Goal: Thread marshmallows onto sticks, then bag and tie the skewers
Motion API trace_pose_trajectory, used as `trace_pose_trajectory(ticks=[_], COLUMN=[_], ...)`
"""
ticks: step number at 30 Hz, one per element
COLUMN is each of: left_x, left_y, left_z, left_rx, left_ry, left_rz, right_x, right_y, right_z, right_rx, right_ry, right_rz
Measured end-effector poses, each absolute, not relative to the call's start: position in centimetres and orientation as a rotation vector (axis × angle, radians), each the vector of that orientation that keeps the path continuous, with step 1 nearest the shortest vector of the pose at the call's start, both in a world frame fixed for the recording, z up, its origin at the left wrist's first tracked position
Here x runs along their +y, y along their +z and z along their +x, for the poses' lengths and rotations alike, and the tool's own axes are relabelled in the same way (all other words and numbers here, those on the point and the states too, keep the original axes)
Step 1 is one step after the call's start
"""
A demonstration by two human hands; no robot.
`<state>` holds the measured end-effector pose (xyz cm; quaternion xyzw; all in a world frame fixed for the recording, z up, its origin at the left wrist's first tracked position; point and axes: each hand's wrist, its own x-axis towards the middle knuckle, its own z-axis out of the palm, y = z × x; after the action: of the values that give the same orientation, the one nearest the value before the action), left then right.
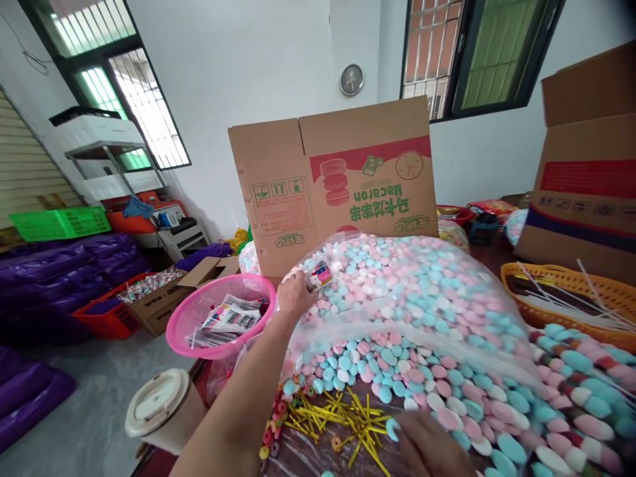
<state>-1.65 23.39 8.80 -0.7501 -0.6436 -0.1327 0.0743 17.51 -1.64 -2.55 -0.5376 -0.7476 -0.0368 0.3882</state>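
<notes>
Two hands in view, both mine. L hand (pixel 294 293) is stretched out ahead, fingers pinching a small printed packet (pixel 318 275) w/ red, blue and white on it, held right against the near-left edge of the big clear plastic bag (pixel 397 291). Bag is heaped w/ pink, blue and white round candies (pixel 422 278) and lies on the counter (pixel 308 457), just in front of a cardboard box (pixel 338 179) printed "Macaron" upside down.

R hand (pixel 434 447) is low at the bottom edge, resting on the counter next to loose candies spilled from the bag mouth; one blue piece touches its fingertips. Only part of it shows, so can't tell if fingers are spread or curled.

Btw the hands: a scatter of yellow twist ties (pixel 348 417) on the counter, plus a few small ring candies (pixel 273 430) to their left.

Left of my forearm sits a pink basket (pixel 183 331) holding more printed packets. Near it, lower left, a paper cup w/ white lid (pixel 156 401). Far right, an orange basket (pixel 517 281) w/ thin white sticks, and in front of it strings of threaded candies (pixel 586 391).
</notes>
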Motion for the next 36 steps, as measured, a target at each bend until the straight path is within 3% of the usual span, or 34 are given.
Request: trace_pose_trajectory(ticks=[5, 8, 20, 36], left_x=[22.2, 22.3, 23.0, 23.1], left_y=[8.6, 8.2, 6.7, 6.8], left_z=[-1.1, -1.0, -1.1, -1.2], left_rx=[-1.837, -1.807, -1.820, -1.861], left_ry=[-0.457, -0.478, -0.499, -0.453], left_rz=[-2.180, -2.154, -2.174, -2.206], right_x=[10.7, 17.4, 20.9, 20.6], right_y=[8.8, 11.3, 8.6, 7.3], right_z=[15.5, 13.4, 9.7, 10.0], right_rx=[-1.885, -1.843, -1.581, -1.703], right_ry=[-0.038, 0.002, 0.041, -0.038], right_rz=[-1.597, -1.700, -2.036, -1.927])
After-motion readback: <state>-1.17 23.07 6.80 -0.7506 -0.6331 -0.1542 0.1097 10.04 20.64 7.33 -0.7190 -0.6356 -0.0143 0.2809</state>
